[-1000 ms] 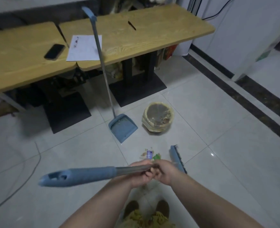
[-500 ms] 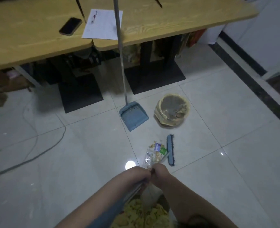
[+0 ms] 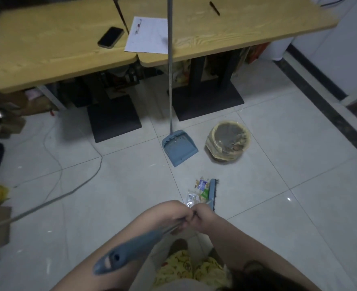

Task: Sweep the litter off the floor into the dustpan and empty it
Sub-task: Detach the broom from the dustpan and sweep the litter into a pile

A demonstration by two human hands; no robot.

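Both hands, left (image 3: 169, 214) and right (image 3: 202, 219), had fingers wrapped around the broom (image 3: 131, 248); its head touched the litter (image 3: 197, 193), near the dustpan (image 3: 179, 148).

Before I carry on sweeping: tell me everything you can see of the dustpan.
The dustpan is blue-grey, plastic by its look, with a long thin metal handle. Its pan sits on the floor tiles, open mouth towards the litter, teeth along its back wall, a few crumbs inside. The handle rises nearly upright and appears to lean against the wooden table edge. It stands left of the lined bin, apart from it. Neither hand touches it.
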